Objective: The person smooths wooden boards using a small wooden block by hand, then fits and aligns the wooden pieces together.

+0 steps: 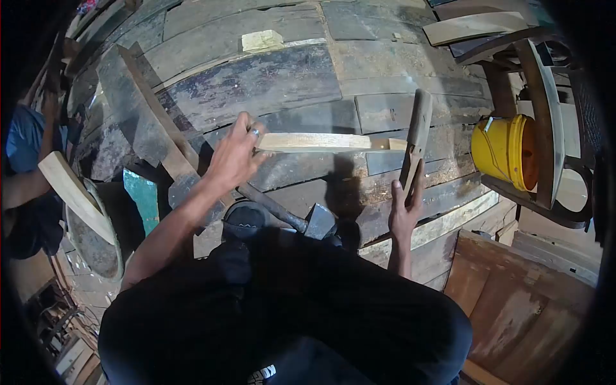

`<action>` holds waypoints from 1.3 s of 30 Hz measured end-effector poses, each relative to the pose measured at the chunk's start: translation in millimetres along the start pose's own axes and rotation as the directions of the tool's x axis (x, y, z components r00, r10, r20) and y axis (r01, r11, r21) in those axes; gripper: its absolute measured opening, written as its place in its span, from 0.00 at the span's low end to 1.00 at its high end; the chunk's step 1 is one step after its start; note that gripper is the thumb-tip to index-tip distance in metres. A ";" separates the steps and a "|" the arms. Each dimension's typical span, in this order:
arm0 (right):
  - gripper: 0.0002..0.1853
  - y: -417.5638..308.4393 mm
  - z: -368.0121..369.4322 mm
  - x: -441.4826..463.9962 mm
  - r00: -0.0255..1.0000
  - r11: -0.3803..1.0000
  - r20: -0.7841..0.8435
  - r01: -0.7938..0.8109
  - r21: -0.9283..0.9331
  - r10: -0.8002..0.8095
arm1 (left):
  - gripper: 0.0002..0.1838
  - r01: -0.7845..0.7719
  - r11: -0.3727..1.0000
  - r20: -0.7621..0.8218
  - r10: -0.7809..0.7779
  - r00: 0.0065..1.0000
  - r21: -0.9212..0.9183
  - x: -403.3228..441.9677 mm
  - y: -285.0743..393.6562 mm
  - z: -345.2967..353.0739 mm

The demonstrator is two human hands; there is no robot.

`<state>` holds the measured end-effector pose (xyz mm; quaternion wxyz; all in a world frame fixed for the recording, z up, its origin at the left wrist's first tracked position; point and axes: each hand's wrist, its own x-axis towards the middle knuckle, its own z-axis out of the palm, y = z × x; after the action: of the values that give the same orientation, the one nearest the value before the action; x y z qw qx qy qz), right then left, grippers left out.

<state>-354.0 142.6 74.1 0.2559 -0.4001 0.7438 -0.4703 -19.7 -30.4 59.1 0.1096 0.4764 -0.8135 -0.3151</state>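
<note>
A pale wooden strip (321, 142) lies crosswise in front of me, its left end at the fingers of my left hand (232, 157), which wears a ring; the fingers close round that end. My right hand (407, 204) grips a dark wooden tool (417, 131) that stands nearly upright in view, its upper part beside the strip's right end. What the tool's lower part looks like is partly hidden by my fingers. Below the strip, near my feet, rests an axe-like tool (319, 221) with a dark handle.
A yellow bucket (497, 149) sits at the right beside curved wooden pieces (542, 122). A brown wooden panel (513, 314) lies lower right. At the left are a long beam (144, 106), a round basin (96, 247) with a pale curved board, and another person's arm (25, 186).
</note>
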 end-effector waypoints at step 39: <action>0.40 26.2 30.3 -51.2 0.876 0.767 0.459 0.394 -0.506 -0.147 | 0.22 -0.012 0.987 -0.021 0.015 1.000 0.163 -28.1 -13.9 38.6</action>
<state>-312.3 176.6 37.7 0.1919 -0.6500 0.7177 -0.1603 -13.7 4.2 23.9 0.0813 0.4816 -0.8385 -0.2415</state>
